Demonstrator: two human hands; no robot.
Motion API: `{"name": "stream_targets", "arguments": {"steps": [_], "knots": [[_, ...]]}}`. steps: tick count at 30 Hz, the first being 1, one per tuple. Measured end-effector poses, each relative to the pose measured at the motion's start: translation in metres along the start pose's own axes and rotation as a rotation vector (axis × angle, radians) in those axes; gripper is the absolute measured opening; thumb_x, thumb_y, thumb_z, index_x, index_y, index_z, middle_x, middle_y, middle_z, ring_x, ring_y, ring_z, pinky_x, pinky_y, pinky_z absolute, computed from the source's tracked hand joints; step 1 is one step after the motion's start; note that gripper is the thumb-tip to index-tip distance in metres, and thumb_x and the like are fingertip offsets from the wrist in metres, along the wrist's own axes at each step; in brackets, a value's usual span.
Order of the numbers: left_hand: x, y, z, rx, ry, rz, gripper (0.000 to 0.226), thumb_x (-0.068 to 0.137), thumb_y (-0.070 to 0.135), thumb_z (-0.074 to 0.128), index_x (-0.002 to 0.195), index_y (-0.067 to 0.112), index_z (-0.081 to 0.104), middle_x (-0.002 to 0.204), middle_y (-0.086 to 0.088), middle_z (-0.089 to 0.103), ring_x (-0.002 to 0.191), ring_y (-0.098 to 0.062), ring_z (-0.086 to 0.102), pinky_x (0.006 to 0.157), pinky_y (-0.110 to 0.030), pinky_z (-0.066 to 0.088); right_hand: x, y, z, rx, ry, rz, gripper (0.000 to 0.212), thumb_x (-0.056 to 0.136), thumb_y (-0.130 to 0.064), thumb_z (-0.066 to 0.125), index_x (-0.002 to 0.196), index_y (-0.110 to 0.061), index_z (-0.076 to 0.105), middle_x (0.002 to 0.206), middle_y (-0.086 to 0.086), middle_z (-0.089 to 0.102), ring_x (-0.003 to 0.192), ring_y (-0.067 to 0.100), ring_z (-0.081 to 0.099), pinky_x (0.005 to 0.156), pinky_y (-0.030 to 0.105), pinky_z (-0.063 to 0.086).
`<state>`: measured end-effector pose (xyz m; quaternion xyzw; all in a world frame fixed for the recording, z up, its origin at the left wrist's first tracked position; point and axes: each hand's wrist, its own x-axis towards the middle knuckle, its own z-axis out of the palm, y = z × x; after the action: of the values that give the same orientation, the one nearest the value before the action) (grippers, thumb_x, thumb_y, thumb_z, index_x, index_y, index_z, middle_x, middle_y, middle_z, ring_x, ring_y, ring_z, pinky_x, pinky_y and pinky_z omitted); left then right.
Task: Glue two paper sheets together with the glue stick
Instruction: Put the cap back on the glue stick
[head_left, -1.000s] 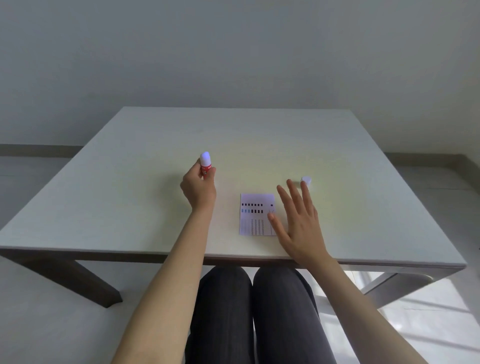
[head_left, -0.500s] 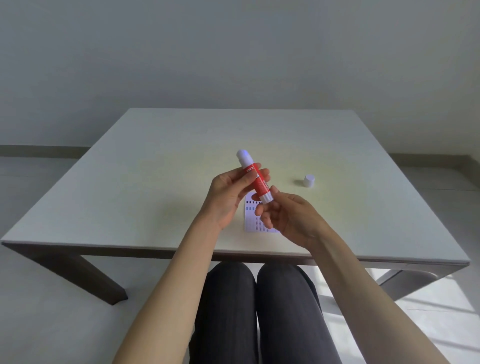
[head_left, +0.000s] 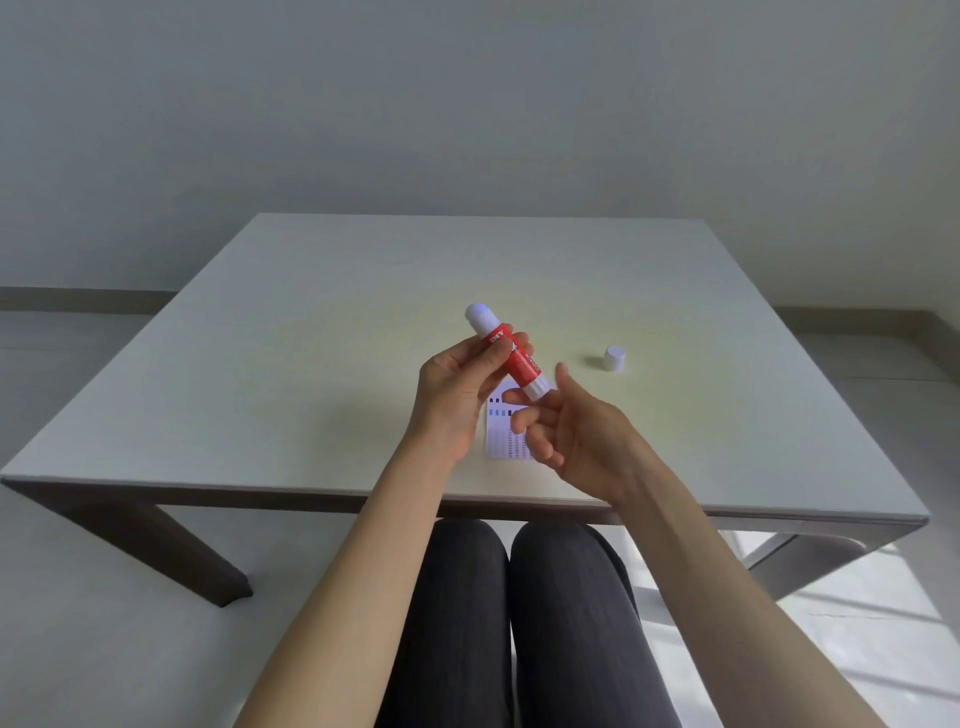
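The glue stick is now sitting tilted at frame centre, lifted off the table where a second ago it was standing upright at left. My left hand is clamping its red barrel, while my right hand — earlier flat by the paper — is pinching the white base, so I'm judging I'm winding glue out. The cap is lying off to the right — the paper is resting beneath both hands.
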<state>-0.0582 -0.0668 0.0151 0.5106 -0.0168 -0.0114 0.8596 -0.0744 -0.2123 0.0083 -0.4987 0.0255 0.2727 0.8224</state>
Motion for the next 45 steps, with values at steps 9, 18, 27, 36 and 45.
{"name": "stream_targets", "arguments": {"steps": [9, 18, 27, 36, 45], "knots": [[0.0, -0.004, 0.013, 0.118, 0.279, -0.022, 0.004, 0.073, 0.02, 0.076, 0.07, 0.02, 0.073, 0.078, -0.002, 0.075, 0.079, -0.02, 0.07, 0.079, -0.028, 0.055, 0.009, 0.026, 0.002, -1.321, 0.643, -1.004, 0.016, 0.083, -0.007, 0.065, 0.086, -0.001, 0.051, 0.072, 0.001, 0.061, 0.051, 0.022, 0.044, 0.046, 0.034, 0.043], [0.003, -0.006, 0.01, 0.285, 0.303, 0.058, 0.013, 0.069, 0.026, 0.079, 0.074, 0.018, 0.071, 0.071, 0.003, 0.073, 0.07, -0.013, 0.069, 0.073, -0.027, 0.055, 0.004, 0.003, 0.0, 0.012, 0.032, -0.093, 0.036, 0.096, -0.032, 0.043, 0.094, -0.001, 0.062, 0.065, 0.006, 0.07, 0.046, 0.012, 0.058, 0.043, 0.019, 0.043], [-0.002, -0.01, 0.014, 0.563, 0.426, 0.237, 0.028, 0.061, 0.031, 0.083, 0.074, 0.022, 0.06, 0.071, 0.011, 0.066, 0.062, 0.0, 0.062, 0.063, -0.015, 0.05, 0.013, 0.024, -0.008, -1.223, 0.477, -0.832, 0.041, 0.079, -0.044, 0.066, 0.105, -0.016, 0.051, 0.103, -0.005, 0.061, 0.079, 0.017, 0.06, 0.06, 0.032, 0.047], [-0.015, 0.0, -0.01, 1.091, 0.35, 0.486, 0.023, 0.069, 0.027, 0.078, 0.083, 0.016, 0.064, 0.086, 0.004, 0.066, 0.075, -0.015, 0.06, 0.064, -0.035, 0.052, 0.051, -0.023, -0.09, -1.825, 0.71, -0.328, 0.045, 0.096, -0.018, 0.04, 0.14, -0.009, 0.034, 0.143, 0.018, 0.041, 0.113, 0.04, 0.045, 0.087, 0.043, 0.041], [-0.016, -0.009, -0.006, 1.164, 0.315, 0.466, 0.021, 0.07, 0.028, 0.078, 0.083, 0.018, 0.065, 0.086, 0.005, 0.064, 0.076, -0.015, 0.059, 0.061, -0.034, 0.051, 0.014, -0.028, -0.039, -0.452, 0.284, -0.5, 0.022, 0.088, -0.006, 0.06, 0.109, -0.006, 0.066, 0.084, 0.007, 0.07, 0.066, 0.012, 0.067, 0.065, 0.019, 0.055]]}}
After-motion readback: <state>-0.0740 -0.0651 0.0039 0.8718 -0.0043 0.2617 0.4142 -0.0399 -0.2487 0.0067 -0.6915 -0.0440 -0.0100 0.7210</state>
